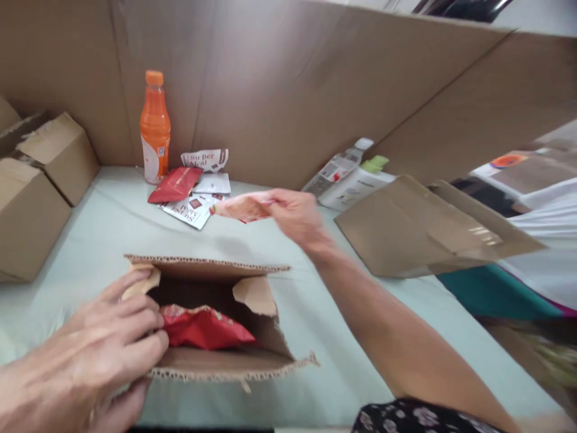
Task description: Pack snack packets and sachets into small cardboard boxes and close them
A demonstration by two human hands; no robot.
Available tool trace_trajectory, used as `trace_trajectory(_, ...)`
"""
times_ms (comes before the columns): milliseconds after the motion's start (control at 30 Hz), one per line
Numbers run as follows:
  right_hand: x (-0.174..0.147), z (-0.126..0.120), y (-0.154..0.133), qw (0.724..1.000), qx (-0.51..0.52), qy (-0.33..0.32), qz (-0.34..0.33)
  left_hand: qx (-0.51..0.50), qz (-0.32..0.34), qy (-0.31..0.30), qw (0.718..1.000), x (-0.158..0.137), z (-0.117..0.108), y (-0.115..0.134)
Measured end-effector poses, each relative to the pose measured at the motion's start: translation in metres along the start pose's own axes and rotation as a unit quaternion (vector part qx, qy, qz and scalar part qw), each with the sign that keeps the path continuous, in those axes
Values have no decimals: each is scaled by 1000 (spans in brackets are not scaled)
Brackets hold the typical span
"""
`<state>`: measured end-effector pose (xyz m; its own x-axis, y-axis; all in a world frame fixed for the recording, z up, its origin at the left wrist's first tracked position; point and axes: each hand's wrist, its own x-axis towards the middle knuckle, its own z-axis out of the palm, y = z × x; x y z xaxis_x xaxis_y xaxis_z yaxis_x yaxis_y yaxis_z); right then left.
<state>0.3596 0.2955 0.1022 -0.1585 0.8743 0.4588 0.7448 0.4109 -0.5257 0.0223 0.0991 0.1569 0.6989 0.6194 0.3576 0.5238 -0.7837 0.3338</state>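
My left hand (121,337) grips the left side of an open cardboard box (216,267), its fingers curled over the torn edge and flap. Inside the box lies a red packet (205,328), close to my fingertips. My right hand (295,219) is raised beyond the box and pinches a pinkish-red packet (246,207), blurred by motion, so its print cannot be read. Just left of that packet lie a red pouch (175,184) and white "Super Meal" sachets (192,209) on the pale green table cover.
An orange drink bottle (155,135) stands against the tall cardboard wall (279,90). Brown boxes (33,222) are at the left. A clear bottle (336,171), a white bottle with green cap (356,186) and an open carton (396,231) lie to the right.
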Motion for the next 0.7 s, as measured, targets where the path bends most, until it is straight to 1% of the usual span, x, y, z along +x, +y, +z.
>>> trace_trajectory(33, -12, -19, -7, 997, 69, 40, 7, 5, 3, -5, 1000, 1, -3, 3)
trace_trajectory(67, -23, -36, -16, 986, 145, 85, 9, 12, 11, -9, 1000, 2, -5, 5)
trace_trajectory(133, -39, -67, -39, 949, 266, 167, -15, 32, 19, -16, 999, 3, -7, 8)
trace_trajectory(167, -45, -79, -52, 936, 292, 193, -39, 48, 17, -18, 999, 3, -7, 9)
trace_trajectory(200, -50, -88, -66, 930, 300, 203, -62, 67, 11, -20, 998, 2, -6, 10)
trace_trajectory(267, -62, -101, -92, 935, 284, 191, -94, 100, 0, -17, 995, -1, -3, 12)
trace_trajectory(300, -67, -105, -104, 944, 269, 162, -103, 112, 0, -13, 994, -3, -2, 13)
trace_trajectory(367, -78, -108, -125, 965, 217, 77, -126, 127, 3, -1, 992, -6, 0, 15)
trace_trajectory(400, -83, -107, -133, 974, 174, 28, -145, 134, 2, 3, 991, -8, 0, 16)
trace_trajectory(467, -89, -105, -149, 977, 65, -41, -199, 147, 2, 10, 989, -10, 1, 18)
trace_trajectory(533, -91, -98, -164, 966, -69, -90, -234, 152, 2, 13, 988, -13, 2, 19)
trace_trajectory(567, -91, -92, -172, 955, -136, -118, -237, 152, 3, 15, 988, -14, 3, 19)
trace_trajectory(633, -86, -75, -189, 925, -253, -185, -214, 151, 5, 15, 988, -15, 5, 19)
trace_trajectory(700, -78, -52, -205, 893, -316, -256, -193, 154, 4, 16, 988, -16, 6, 18)
